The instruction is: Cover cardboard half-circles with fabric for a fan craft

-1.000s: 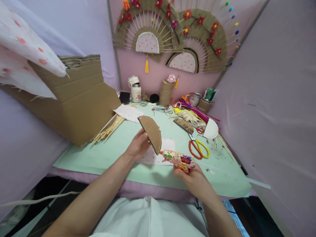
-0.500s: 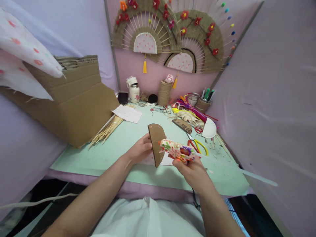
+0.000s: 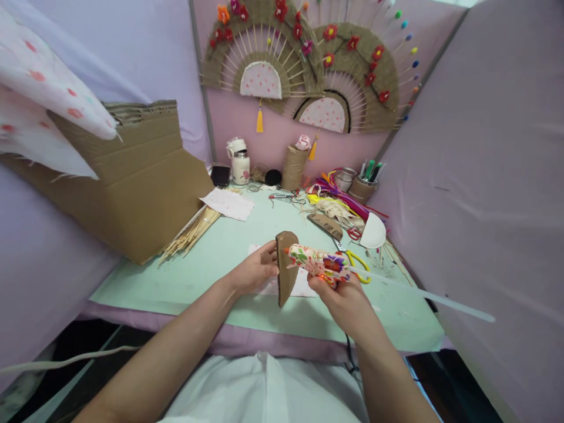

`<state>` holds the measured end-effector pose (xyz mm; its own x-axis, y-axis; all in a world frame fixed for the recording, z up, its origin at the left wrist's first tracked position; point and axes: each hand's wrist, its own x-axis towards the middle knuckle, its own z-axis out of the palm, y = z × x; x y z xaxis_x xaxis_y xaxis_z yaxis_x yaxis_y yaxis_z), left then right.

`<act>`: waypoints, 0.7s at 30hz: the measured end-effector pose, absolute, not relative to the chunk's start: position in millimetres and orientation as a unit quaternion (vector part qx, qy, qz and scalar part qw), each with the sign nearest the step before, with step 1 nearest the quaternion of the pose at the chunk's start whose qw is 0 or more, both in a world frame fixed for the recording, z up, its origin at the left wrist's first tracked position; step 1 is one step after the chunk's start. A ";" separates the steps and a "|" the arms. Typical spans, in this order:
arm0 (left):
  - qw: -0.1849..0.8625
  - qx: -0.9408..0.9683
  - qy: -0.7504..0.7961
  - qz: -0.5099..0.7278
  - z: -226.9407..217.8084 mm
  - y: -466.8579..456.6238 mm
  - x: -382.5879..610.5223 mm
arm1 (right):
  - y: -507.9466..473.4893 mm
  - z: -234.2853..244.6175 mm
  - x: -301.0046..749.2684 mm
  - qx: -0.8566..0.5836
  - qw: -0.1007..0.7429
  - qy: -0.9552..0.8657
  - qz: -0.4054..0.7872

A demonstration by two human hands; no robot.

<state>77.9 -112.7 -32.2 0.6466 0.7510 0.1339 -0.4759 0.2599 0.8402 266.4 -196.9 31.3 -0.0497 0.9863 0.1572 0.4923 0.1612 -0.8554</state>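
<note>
Looks like you're mid-gluing, left hand with fingers clamped on the brown half-round cardboard above the pale green tabletop, right hand's wrapped round the flower-print glue gun, flat white sheet below not attached yet.

The left hand is shifting the half-round cardboard piece rightward, turning it from slanted to nearly upright. The right hand is raising the floral hot-glue gun, its nozzle moving from the cardboard's lower corner toward its upper part.
</note>
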 end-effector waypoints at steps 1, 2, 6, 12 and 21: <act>0.780 0.464 0.147 0.394 -32.3 -112.6 78.0 | -197.0 31.6 266.3 -0.566 0.391 -0.654 0.314; 0.779 0.464 0.146 0.396 -32.5 -112.6 78.1 | -197.1 31.6 266.3 -0.566 0.390 -0.655 0.314; 0.777 0.463 0.147 0.401 -32.3 -112.6 78.3 | -198.0 29.3 267.8 -0.565 0.386 -0.658 0.314; 0.775 0.464 0.152 0.401 -28.5 -113.0 78.2 | -198.9 25.2 270.1 -0.569 0.381 -0.654 0.322; 0.766 0.446 0.168 0.432 -25.8 -110.9 76.7 | -202.6 13.4 269.9 -0.568 0.374 -0.645 0.349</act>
